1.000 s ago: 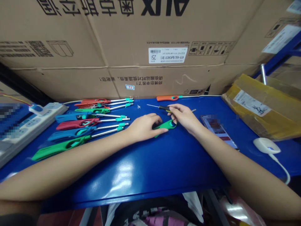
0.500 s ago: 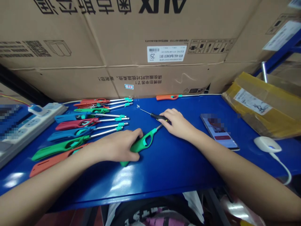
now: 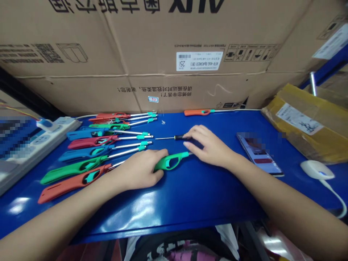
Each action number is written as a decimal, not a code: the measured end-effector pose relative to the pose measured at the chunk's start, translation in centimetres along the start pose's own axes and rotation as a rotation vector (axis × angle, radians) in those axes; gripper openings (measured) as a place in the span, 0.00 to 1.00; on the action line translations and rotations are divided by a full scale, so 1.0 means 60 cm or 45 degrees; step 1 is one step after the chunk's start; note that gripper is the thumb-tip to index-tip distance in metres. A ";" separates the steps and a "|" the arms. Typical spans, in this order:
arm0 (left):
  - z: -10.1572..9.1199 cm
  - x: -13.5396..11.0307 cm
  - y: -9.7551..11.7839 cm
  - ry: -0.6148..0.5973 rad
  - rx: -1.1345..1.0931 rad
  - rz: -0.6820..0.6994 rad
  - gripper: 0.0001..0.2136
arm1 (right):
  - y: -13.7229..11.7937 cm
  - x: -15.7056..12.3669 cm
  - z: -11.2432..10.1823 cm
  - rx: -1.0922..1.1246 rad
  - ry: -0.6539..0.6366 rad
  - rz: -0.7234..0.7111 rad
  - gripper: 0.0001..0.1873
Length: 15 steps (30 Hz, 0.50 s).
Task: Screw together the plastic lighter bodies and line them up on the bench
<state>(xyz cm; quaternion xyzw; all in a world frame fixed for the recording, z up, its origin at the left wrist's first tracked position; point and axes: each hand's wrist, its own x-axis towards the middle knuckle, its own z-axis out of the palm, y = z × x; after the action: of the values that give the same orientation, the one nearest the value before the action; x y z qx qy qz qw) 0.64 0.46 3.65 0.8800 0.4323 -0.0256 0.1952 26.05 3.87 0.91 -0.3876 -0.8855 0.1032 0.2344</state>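
My left hand point(image 3: 143, 168) is closed around the green handle of a long-necked gas lighter point(image 3: 174, 162). The back of that lighter is hidden under the palm, and its nozzle runs right, beneath my right hand point(image 3: 208, 146). Between the fingers and thumb of the right hand is the black handle of a thin screwdriver point(image 3: 178, 137), its shaft pointing left, low over the blue table point(image 3: 174, 203). A few tiny pale pieces point(image 3: 163, 122) lie beyond the screwdriver.
Several lighters, among them a blue one point(image 3: 84, 154) and an orange one point(image 3: 73, 183), lie in a row at left. Another orange lighter point(image 3: 198, 112) sits by the cardboard box point(image 3: 152, 43). A power strip point(image 3: 32, 152), phone point(image 3: 258, 154), white corded device point(image 3: 317, 169) and taped parcel point(image 3: 304, 123) flank the work.
The screwdriver has swung from slanting up-left to lying nearly level, pointing left. The green lighter in my left hand has turned closer to level. The view has shifted slightly.
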 end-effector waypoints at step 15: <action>-0.010 -0.001 -0.010 -0.614 -0.906 -0.020 0.16 | -0.065 -0.012 0.004 -0.265 -0.524 -0.306 0.08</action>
<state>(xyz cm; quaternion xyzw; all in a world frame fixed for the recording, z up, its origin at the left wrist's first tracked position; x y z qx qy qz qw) 0.05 0.96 3.99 0.7233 0.3629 -0.0816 0.5818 23.84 0.68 1.89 -0.2724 -0.9602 0.0596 0.0189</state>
